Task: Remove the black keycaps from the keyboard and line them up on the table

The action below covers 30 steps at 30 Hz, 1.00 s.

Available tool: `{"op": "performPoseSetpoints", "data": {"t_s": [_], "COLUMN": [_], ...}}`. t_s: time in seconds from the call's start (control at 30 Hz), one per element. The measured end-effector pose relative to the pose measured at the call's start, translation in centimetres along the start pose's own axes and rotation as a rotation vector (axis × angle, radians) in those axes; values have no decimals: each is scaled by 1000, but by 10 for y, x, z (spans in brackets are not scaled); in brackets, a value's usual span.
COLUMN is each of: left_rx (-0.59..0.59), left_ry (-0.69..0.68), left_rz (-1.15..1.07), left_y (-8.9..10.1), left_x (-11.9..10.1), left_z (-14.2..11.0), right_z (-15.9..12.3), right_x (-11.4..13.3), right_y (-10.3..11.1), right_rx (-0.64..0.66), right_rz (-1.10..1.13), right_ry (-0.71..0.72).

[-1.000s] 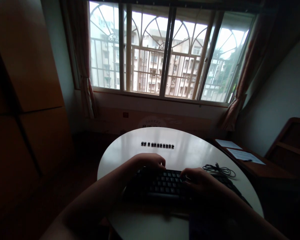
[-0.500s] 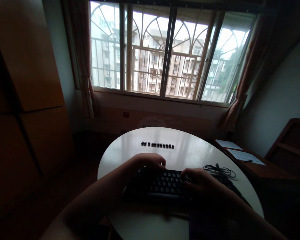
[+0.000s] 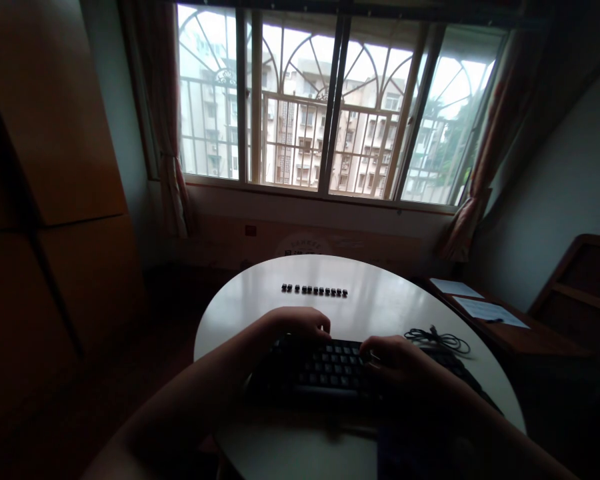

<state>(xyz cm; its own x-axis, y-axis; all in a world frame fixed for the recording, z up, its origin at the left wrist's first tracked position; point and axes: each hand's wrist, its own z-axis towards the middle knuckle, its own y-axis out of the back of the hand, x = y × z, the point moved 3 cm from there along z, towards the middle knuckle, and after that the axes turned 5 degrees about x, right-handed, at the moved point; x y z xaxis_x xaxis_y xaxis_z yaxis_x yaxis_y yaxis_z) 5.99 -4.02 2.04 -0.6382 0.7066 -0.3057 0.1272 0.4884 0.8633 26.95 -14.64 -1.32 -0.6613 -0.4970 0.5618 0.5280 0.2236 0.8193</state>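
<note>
- Our black keyboard [image 3: 333, 369] lies on the near part of the round white surface [image 3: 240, 303].
- Its long axis runs left to right across our view, dipping slightly at the right; the space bar [image 3: 330, 392] side faces us, the opposite long side the window [image 3: 300, 143].
- Our left hand [image 3: 305, 323] is at the keyboard's far edge, toward its left end, fingers curled; we cannot tell whether its grip is grasping anything.
- Our right hand [image 3: 395, 355] is over the keys right of the left hand; shadow keeps us from telling what its grip holds, if anything.
- Beyond the keyboard, well apart, we see a row of small black keycaps [image 3: 315, 290].
- A coiled cable [image 3: 437, 340] lies just beyond the keyboard's right part.
</note>
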Motion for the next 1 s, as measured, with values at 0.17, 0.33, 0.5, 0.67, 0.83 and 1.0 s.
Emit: {"op": "performPoseSetpoints", "data": {"t_s": [0.17,0.33,0.5,0.67,0.83,1.0], "left_rx": [-15,-20,-32,-5,21,20], "left_ry": [-15,-39,-34,-8,-11,-4], "left_rz": [-13,16,-4,3,-6,1], "left_y": [-1,-2,-2,0,0,0], "left_x": [4,6,9,5,4,4], "left_z": [4,7,9,8,9,9], "right_z": [-1,-2,0,0,-2,-3], "right_x": [5,7,0,-6,-4,-3], "right_y": [2,2,1,6,12,14], "right_rx": [-15,-20,-70,-201,-308,-350], "right_rz": [-10,-14,-15,-51,-96,-105], "right_ry": [-9,-21,22,54,47,10]}}
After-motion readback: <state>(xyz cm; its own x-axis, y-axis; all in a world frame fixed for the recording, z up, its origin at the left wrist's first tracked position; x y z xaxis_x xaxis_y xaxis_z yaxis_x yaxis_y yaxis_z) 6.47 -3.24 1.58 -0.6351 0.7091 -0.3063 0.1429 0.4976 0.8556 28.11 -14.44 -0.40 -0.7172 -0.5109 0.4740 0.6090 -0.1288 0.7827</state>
